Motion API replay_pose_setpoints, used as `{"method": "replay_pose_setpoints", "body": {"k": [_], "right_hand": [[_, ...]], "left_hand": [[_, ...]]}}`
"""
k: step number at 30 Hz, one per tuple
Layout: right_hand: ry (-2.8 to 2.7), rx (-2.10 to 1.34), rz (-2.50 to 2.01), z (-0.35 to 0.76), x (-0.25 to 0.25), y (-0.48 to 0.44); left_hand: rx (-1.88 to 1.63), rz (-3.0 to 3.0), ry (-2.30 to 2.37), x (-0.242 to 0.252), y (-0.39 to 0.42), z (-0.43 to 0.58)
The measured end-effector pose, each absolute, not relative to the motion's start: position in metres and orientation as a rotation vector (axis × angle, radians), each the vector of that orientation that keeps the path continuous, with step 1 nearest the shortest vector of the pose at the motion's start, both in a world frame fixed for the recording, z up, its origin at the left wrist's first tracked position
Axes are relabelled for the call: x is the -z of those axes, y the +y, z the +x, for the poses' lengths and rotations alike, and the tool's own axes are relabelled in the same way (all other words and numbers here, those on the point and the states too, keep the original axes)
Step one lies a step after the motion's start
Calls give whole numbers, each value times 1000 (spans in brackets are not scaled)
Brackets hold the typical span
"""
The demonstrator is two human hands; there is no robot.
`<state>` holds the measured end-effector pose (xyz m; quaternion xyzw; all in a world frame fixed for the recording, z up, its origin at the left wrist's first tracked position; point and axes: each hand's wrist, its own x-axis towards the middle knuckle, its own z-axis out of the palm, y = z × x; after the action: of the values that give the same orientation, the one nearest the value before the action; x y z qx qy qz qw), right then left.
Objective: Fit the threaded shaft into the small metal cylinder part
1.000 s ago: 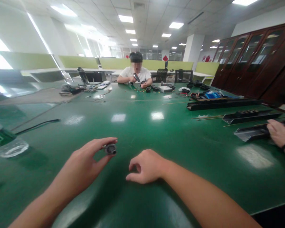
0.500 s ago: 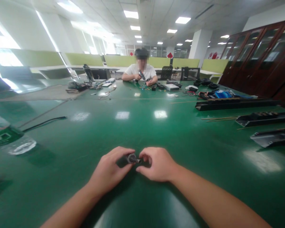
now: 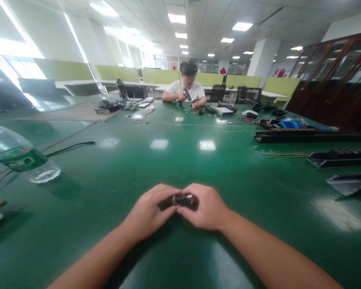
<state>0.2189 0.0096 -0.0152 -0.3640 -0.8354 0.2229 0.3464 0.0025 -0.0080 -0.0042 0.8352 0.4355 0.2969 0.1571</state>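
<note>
My left hand (image 3: 152, 208) grips a dark cylindrical metal part (image 3: 180, 199) between thumb and fingers. A ribbed, spring-like section and a lighter tip stick out of its right end. Curled round that end is my right hand (image 3: 206, 206), its thumb and forefinger closing on the part close to the left fingertips. Where exactly the right fingers press is partly hidden. Both hands are just above the green tabletop (image 3: 132, 168), near its front.
A water bottle (image 3: 24, 158) with a green label stands at the left, beside a black cable (image 3: 72, 147). Black metal channels (image 3: 313, 137) and thin rods lie at the right. Across the table a person (image 3: 183, 90) holds a tool among small parts.
The part has turned, so its tip now points right instead of towards me. My right hand has closed in on its end. The view has swung slightly left.
</note>
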Motion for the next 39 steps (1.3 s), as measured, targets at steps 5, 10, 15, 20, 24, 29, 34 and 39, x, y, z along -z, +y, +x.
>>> {"method": "replay_pose_setpoints", "body": {"k": [5,10,15,20,24,29,34,39], "right_hand": [[-2147,-569,-943,220,15,9],[-2141,-582,-922,220,15,10],[-2159,-592,-914,220,13,10],[-2178,-601,-868,221,14,8],[-2189,-604,-808,222,16,9],[-2197,-591,-783,222,17,11],[-2211,-577,-801,222,17,12],[-2228,-568,-823,223,17,14]], "left_hand": [[-815,2384,1196,2,-8,3],[-861,2401,1144,3,-11,4],[-976,2411,1240,3,-13,3],[-968,2370,1246,-1,-14,6],[-962,2341,1232,-1,-15,8],[-987,2349,1198,0,-16,9],[-1011,2323,1223,2,-16,10],[-1020,2300,1250,2,-16,10]]}}
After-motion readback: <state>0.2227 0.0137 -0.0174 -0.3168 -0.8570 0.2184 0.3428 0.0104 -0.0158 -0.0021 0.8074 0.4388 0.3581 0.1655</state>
